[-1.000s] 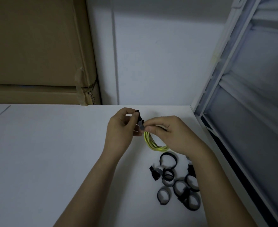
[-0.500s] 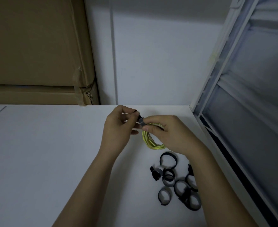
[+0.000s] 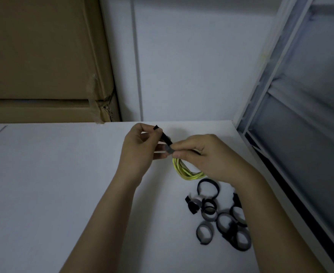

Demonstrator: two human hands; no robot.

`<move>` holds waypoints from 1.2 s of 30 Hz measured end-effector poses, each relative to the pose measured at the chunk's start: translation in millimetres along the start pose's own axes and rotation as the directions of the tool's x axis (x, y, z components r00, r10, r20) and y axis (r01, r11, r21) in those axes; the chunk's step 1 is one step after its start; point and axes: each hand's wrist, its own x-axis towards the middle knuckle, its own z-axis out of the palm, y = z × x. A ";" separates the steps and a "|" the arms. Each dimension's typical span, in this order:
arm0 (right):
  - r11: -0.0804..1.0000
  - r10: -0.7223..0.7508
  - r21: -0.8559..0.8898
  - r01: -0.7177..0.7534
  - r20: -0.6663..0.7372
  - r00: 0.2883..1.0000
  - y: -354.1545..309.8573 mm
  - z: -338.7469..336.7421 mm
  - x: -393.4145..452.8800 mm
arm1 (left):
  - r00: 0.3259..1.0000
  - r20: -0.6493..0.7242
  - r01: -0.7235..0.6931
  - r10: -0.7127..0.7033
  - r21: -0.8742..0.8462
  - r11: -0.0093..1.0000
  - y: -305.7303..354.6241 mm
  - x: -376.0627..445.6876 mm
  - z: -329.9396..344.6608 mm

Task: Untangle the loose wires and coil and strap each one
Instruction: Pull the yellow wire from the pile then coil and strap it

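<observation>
The room is dim, with a cold bluish-grey cast over everything. Soft light seems to fall from above and behind, so the hands [image 3: 162,152] throw only faint, diffuse shadows onto the white table [image 3: 44,184] just beyond them. No glare anywhere. The picture is slightly soft and grainy, the fingers a little smeared. Far from the hands, straight edges bow outward, as wide lenses do.
</observation>
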 end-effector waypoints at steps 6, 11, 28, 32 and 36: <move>0.997 0.008 0.078 -0.013 0.065 0.998 -5.5 -1.2 -1.1 | 0.993 -0.052 -0.110 0.110 -0.002 0.994 1.6 -2.2 0.8; 0.995 0.010 0.097 -0.018 0.087 0.996 -9.6 -2.2 -4.3 | 0.989 -0.036 -0.141 0.142 0.009 0.990 5.0 -3.0 -0.3; 0.987 0.039 0.156 -0.049 0.066 0.997 -11.8 -5.1 -5.8 | 0.990 0.106 -0.101 0.092 0.083 0.991 11.9 -3.3 -9.3; 0.969 0.007 0.249 -0.001 -0.023 1.000 -16.9 -7.2 -6.8 | 0.981 0.100 -0.187 0.167 0.245 0.951 10.5 -5.5 -6.0; 0.936 0.000 0.348 0.057 -0.161 0.987 -19.8 -3.4 -3.9 | 0.971 0.165 -0.209 0.173 0.232 0.950 10.5 -8.4 -1.1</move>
